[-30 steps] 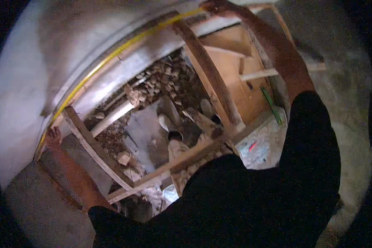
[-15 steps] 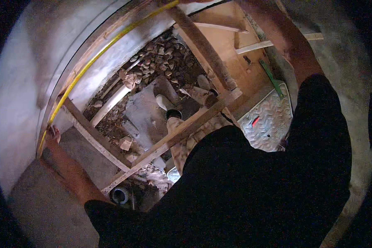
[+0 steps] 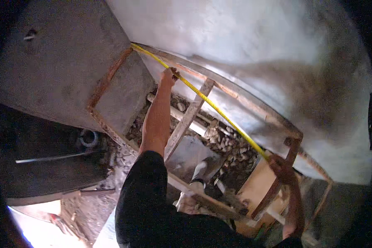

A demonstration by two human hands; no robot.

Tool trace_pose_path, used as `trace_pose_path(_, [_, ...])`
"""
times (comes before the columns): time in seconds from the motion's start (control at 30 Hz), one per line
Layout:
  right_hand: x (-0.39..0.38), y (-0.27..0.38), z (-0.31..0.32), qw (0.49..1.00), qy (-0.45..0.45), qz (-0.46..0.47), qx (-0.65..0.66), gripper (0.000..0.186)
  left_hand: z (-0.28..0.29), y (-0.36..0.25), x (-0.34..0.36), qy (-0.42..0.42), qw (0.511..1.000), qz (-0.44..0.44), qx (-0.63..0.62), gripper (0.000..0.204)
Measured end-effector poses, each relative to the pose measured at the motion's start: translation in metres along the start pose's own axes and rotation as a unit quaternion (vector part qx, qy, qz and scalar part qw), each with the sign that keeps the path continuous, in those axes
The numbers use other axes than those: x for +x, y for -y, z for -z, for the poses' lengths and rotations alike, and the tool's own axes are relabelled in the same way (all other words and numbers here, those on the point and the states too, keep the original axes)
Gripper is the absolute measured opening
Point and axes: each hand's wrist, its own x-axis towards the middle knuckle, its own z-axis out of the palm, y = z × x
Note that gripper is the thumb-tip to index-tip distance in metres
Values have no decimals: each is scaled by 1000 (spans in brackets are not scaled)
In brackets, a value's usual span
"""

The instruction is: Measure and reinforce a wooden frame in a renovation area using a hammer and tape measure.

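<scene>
A yellow tape measure blade [image 3: 229, 120] runs from the corner of the two walls, down and right along the wooden rail [image 3: 258, 108] fixed to the white wall. My left hand [image 3: 170, 76] is reached out over the frame, its fingers closed around the blade a little way from the corner. At the other end my right hand [image 3: 281, 168] is closed on the tape; the case is hidden in the grip. Between my arms a wooden crosspiece [image 3: 189, 118] meets the rail. Beside my right hand stands a brown post [image 3: 292, 152].
Below the frame lie broken stones [image 3: 229, 146], a pale pipe [image 3: 188, 124] and a grey slab [image 3: 186, 153]. A wooden board [image 3: 256, 186] is at lower right. The frame's near beam [image 3: 206, 202] crosses before my body. A ring-shaped pipe end [image 3: 88, 138] is at left.
My view has swung left toward the wall corner, so the tape now slopes down to the right. My right hand, mostly out of view before, now shows at the tape's end.
</scene>
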Motion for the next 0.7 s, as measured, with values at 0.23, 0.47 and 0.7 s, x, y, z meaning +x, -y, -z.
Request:
trace_pose_path(0.23, [44,6,-39,948,10,286,-137,27,28,-66,-45,10,965,-255,62,18])
trace_pose_path(0.47, [51,73,-67,952,-55,298,-52,23,43,-75,-10,184,956,-151,-174,15])
trace_pose_path(0.7, [74,110,-88,979,21,185,-86,19,4,-101,-25,161,960,-212,-85,18])
